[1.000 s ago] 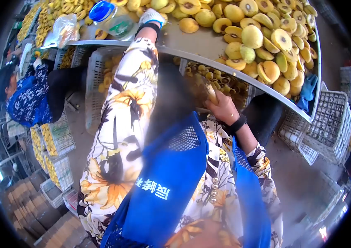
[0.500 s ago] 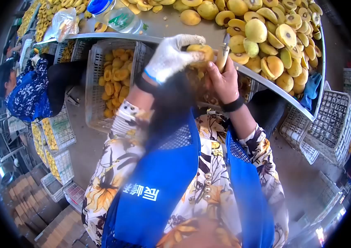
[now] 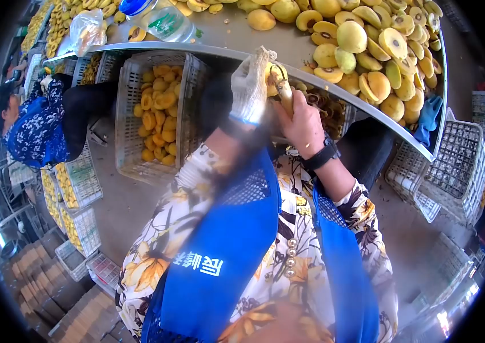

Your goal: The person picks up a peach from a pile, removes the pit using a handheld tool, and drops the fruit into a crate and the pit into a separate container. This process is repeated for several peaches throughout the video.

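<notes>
My left hand, in a white glove, is closed around a yellow fruit half just off the metal table's edge. My bare right hand grips the pale handle of a pitting tool, whose curved metal end is against the fruit. Part of the fruit is hidden by the glove and the tool. Behind both hands is the metal table, with a big heap of halved yellow fruit on its right part. Below my hands, partly covered, lies a crate of dark pits and scraps.
A crate of fruit halves stands left of my hands. On the table are a plastic jar with a blue lid and a clear bag. A blue glove hangs at the right corner, near stacked crates. Another person sits far left.
My left hand has turned more upright around the fruit. My right hand has moved a little left and down, and the tool's end has come from beside the fruit onto it.
</notes>
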Demonstrator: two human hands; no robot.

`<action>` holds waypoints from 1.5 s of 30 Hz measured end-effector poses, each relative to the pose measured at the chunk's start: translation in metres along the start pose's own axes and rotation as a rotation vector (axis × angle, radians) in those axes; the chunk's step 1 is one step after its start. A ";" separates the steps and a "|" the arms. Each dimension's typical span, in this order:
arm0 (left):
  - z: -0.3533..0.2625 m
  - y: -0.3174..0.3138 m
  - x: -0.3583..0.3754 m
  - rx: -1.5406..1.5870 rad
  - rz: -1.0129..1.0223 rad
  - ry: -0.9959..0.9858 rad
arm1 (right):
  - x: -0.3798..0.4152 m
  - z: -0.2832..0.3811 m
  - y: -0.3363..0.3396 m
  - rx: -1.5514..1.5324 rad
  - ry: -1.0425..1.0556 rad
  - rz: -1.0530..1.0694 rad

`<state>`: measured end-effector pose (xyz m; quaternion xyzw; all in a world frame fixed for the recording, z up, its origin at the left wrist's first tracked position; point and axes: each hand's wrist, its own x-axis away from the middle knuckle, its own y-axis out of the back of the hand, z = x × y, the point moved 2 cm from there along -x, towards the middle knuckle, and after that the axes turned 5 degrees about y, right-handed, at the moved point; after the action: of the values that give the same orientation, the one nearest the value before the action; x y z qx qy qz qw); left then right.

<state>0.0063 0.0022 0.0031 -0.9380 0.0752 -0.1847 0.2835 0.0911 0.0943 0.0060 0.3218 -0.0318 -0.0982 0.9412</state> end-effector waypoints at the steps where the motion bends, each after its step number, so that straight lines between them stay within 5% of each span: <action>1: 0.000 0.000 0.002 -0.006 0.006 -0.003 | 0.001 0.000 0.000 0.029 -0.007 0.019; 9: -0.006 -0.002 0.004 -0.119 -0.008 0.043 | 0.008 0.011 0.003 0.172 0.085 0.128; 18: -0.002 0.007 -0.005 -0.149 -0.005 0.132 | 0.007 -0.006 -0.011 -0.088 0.100 0.211; 24: 0.008 0.005 -0.003 -0.088 -0.087 0.192 | 0.012 -0.012 -0.013 -0.972 -0.465 0.660; 27: 0.004 0.004 -0.003 -0.049 -0.129 0.244 | 0.011 -0.019 -0.016 -1.556 -0.521 0.872; 30: -0.029 0.036 -0.008 0.154 -0.104 0.291 | 0.014 -0.016 -0.012 -1.776 -0.304 0.858; 32: -0.061 0.083 -0.015 -0.122 -0.281 -0.006 | 0.008 -0.026 -0.005 -1.492 -0.363 0.674; 34: -0.091 0.129 -0.027 -0.951 -0.418 -0.238 | 0.002 -0.052 -0.011 -0.781 -0.301 0.601; 36: -0.117 0.136 -0.036 -1.858 -0.475 -0.693 | 0.007 -0.078 -0.026 -0.171 -0.034 0.429; 37: -0.122 0.119 -0.043 -1.779 -0.458 -0.655 | 0.008 -0.079 -0.028 0.136 0.098 0.334; 41: -0.081 0.047 -0.106 -1.774 -0.075 -0.703 | 0.010 -0.059 -0.025 -0.069 -0.037 0.348; 45: -0.021 -0.017 -0.150 -2.083 0.080 -0.454 | 0.011 -0.056 -0.008 0.036 -0.030 0.318</action>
<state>-0.1397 0.0428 -0.0162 -0.7275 0.1722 0.1590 -0.6448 0.1072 0.1194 -0.0435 0.3278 -0.0979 0.0480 0.9384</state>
